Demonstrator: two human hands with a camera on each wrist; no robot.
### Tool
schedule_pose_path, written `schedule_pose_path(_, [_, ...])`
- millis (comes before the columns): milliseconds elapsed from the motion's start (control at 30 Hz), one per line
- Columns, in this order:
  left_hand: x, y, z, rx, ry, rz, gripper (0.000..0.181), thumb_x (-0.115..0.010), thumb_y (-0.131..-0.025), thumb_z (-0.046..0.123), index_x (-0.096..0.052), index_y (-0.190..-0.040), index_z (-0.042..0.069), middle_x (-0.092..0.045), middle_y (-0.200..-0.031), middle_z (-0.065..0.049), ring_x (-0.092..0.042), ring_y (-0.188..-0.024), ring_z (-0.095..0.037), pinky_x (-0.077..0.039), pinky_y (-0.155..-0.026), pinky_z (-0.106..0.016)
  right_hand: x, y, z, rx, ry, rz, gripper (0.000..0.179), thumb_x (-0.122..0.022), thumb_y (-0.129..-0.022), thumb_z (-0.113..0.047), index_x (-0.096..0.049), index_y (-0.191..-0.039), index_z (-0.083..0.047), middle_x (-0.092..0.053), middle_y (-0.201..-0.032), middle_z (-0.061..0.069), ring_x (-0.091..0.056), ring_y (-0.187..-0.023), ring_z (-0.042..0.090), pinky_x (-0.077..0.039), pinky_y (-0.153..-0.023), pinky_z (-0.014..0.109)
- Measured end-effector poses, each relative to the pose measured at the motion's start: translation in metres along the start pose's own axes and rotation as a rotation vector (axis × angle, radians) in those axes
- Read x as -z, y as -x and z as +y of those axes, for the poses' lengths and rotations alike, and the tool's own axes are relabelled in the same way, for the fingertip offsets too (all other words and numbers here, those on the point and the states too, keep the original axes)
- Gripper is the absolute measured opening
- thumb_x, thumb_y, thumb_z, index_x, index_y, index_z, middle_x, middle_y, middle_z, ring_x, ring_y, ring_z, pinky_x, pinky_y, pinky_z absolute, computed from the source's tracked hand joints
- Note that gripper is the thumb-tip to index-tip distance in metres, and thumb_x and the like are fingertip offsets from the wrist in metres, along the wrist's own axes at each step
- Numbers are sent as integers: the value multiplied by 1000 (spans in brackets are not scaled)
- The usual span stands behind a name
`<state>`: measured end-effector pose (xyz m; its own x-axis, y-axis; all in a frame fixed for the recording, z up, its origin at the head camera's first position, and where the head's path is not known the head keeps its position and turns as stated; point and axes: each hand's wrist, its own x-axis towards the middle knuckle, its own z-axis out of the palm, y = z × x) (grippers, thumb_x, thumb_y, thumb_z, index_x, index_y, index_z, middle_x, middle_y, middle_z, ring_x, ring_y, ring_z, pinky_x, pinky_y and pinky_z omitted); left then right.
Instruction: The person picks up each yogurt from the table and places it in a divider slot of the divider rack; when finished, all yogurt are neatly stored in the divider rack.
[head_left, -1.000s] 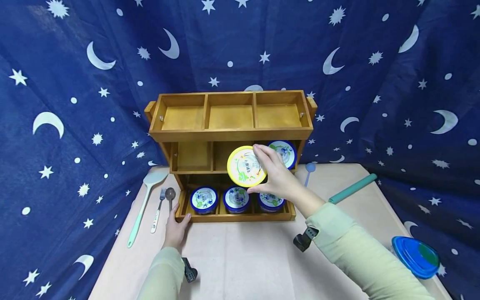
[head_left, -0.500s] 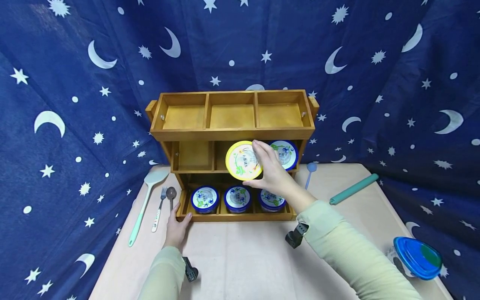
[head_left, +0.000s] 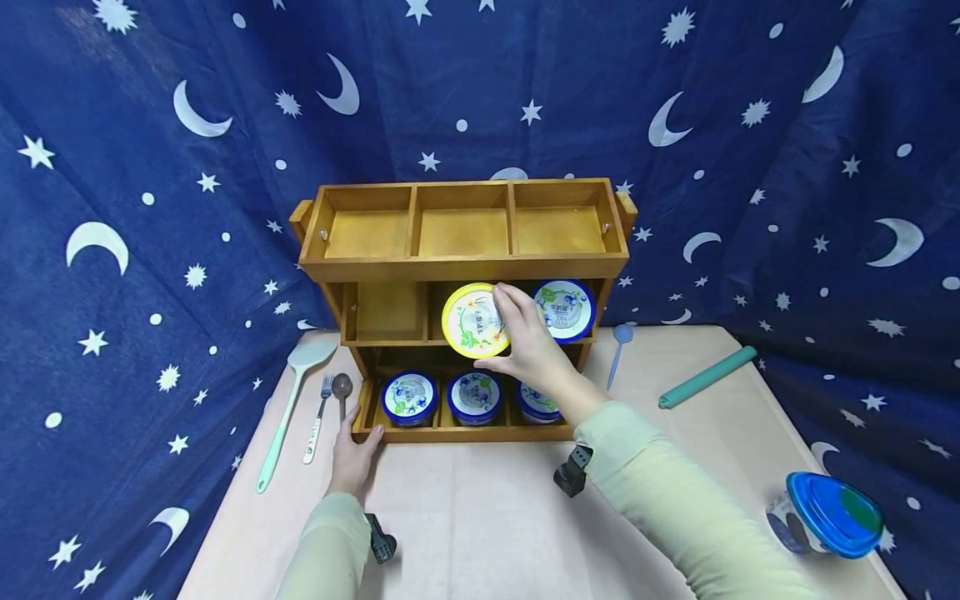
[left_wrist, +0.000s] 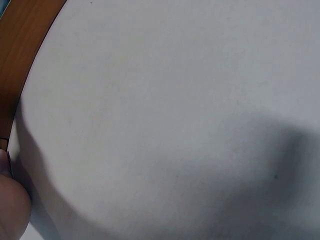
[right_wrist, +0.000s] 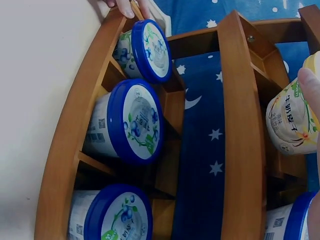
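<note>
My right hand (head_left: 528, 342) grips a yellow-lidded yogurt tub (head_left: 472, 321) by its rim, thumb below and fingers above. The tub is at the middle compartment of the second tier of a three-tier wooden rack (head_left: 465, 271). In the right wrist view its printed side (right_wrist: 290, 117) shows. To its right sits a blue-lidded tub (head_left: 564, 311). On the bottom tier stand three more blue-lidded tubs, including the middle tub (head_left: 475, 396), one per compartment. My left hand (head_left: 354, 458) holds the rack's lower left corner, thumb on the front edge; the left wrist view shows little of it.
Left of the rack lie a spatula (head_left: 300, 375), a fork (head_left: 318, 417) and a brown spoon (head_left: 342, 387). To the right are a blue spoon (head_left: 619, 346), a green roll (head_left: 708, 377) and a blue-lidded container (head_left: 832, 517). A star-patterned cloth (head_left: 225, 167) hangs behind.
My right hand has carried the yellow-lidded tub left and slightly up, towards the middle compartment of the second tier. The left hand has kept its place on the rack's corner.
</note>
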<state>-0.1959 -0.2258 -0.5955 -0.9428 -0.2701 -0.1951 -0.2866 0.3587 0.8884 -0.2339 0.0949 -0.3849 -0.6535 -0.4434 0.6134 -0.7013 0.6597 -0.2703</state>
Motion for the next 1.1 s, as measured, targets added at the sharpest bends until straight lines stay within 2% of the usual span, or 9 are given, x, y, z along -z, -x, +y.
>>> schedule_pose_path(367, [0, -1, 2, 10, 2, 1, 73, -60, -91, 36, -19, -150, 23, -17, -154, -16, -12, -140, -38, -11, -112, -55, -7, -5, 0, -124, -11, -35, 106, -86, -65, -32, -23, -145, -2, -21, -144, 15, -28, -130, 34, -32, -108, 45])
schedule_pose_path(667, [-1, -2, -2, 5, 12, -8, 73, -58, -92, 37, -18, -151, 24, -16, -155, -14, -10, -140, -36, -10, -112, -55, -14, -11, -5, -166, -8, -67, 103, -85, -67, -32, -24, -146, -4, -21, -144, 14, -31, -124, 35, -34, -104, 46])
schedule_pose_path(833, [0, -2, -2, 6, 12, -6, 72, -58, -92, 36, -19, -150, 24, -16, -155, -14, -10, -140, -36, -11, -112, -55, -16, -15, -4, -215, -20, -77, 100, -85, -67, -32, -27, -144, -5, -23, -143, 16, -31, -125, 36, -33, -105, 46])
schedule_pose_path(1100, [1, -1, -3, 5, 22, 6, 73, -61, -90, 38, -22, -150, 22, -18, -154, -16, -12, -140, -38, -11, -112, -55, -19, -18, -3, -249, -38, -108, 100, -84, -68, -34, -27, -145, -4, -23, -144, 18, -32, -125, 38, -32, -105, 48])
